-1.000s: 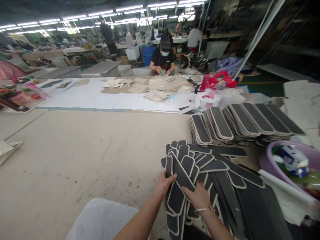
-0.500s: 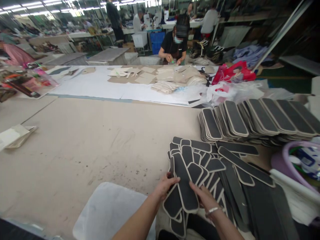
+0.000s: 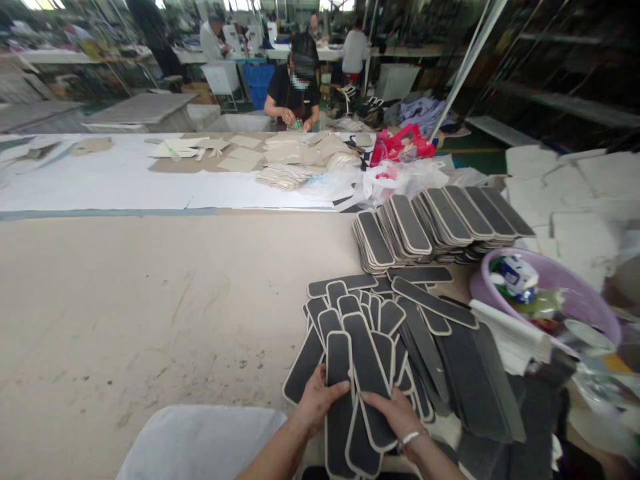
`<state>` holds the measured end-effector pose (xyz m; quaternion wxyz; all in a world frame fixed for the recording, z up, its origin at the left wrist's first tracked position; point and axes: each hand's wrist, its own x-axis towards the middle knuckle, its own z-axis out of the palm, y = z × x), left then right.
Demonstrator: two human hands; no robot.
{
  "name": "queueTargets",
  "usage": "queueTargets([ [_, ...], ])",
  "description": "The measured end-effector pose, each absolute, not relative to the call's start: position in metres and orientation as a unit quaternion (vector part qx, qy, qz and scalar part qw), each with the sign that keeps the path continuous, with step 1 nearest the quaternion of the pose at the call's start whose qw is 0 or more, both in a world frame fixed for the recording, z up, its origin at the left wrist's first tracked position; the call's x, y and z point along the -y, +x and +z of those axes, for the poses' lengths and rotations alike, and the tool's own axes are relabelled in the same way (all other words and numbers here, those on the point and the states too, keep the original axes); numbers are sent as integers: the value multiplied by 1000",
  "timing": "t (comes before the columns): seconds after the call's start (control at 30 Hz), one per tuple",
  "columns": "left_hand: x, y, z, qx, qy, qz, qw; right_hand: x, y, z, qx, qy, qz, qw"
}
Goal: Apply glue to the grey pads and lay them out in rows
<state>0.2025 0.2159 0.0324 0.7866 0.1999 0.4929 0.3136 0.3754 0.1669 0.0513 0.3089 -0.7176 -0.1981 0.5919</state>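
My left hand (image 3: 316,400) is closed on a dark grey strip (image 3: 339,363) with rounded ends and a beige border, its thumb on the face. My right hand (image 3: 397,415) grips a second such strip (image 3: 367,353), slanting beside the first, with the thumb on top. Another strip (image 3: 361,443) shows beneath these two near the bottom. Both hands are over a loose fanned pile of similar strips (image 3: 330,323), and their other fingers are hidden behind the pieces. A bracelet (image 3: 411,439) circles my right wrist.
Neat stacks of bordered strips (image 3: 413,223) stand behind the pile. To the right are long plain dark pieces (image 3: 475,380) and a purple basin (image 3: 575,287) of mixed items. A white sheet (image 3: 200,440) lies front left. Across the table, a person (image 3: 293,93) handles something small.
The view has turned right. A bordered strip now lies in my left hand beside the one in my right hand, and the pieces under my hands are spread differently.
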Motion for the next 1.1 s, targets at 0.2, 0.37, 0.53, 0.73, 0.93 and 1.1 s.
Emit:
queueTargets([
  [0.2,-211,213,36,-509,160,340,774,-149,387,51,368,-804,427,190],
  [0.37,-211,220,39,-506,154,350,773,-156,377,50,487,-802,307,161],
  [0.53,-204,218,41,-479,130,365,788,-173,371,47,439,-804,357,183],
  [0.73,-198,209,39,-494,82,347,793,-186,370,48,443,-750,448,204],
  [0.93,-186,204,41,-484,79,368,790,-181,360,60,467,-742,442,191],
  [1.1,-179,203,37,-521,45,363,771,-172,363,65,499,-760,399,119],
])
